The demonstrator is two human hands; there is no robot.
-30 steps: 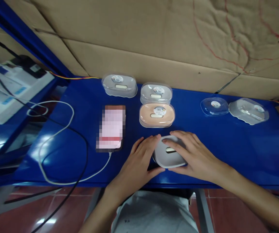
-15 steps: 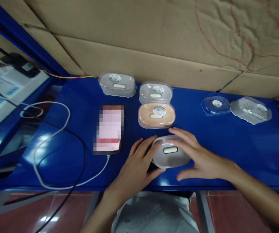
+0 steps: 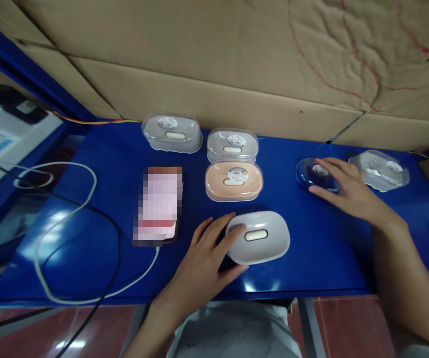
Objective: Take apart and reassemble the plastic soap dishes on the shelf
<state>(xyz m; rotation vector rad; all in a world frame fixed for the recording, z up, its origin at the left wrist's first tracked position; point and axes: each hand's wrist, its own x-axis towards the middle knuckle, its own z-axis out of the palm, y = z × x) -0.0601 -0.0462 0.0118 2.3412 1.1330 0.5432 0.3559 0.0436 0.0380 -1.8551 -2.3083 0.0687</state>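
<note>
A grey oval dish (image 3: 276, 243) with a white pill-shaped piece in its middle sits near the table's front edge. My left hand (image 3: 210, 253) grips its left end, index finger over the rim and thumb at the near side. Farther right, my right hand (image 3: 343, 186) has its fingers and thumb around a clear plastic lid (image 3: 304, 174) bearing a round label. That lid appears to rest on the table. Beyond the grey dish lies a peach dish (image 3: 218, 186) under a clear cover.
Two covered grey dishes (image 3: 173, 144) (image 3: 218, 144) stand by the cardboard wall (image 3: 199, 74). Another covered pale dish (image 3: 380, 171) is at right. A phone (image 3: 158, 199) lies at left, with a white cable (image 3: 68, 301) and a black cable looping over the blue table (image 3: 311, 268).
My right hand has left the grey dish and moved right and away from me to the clear lid. My left hand stays on the dish. The view has shifted slightly.
</note>
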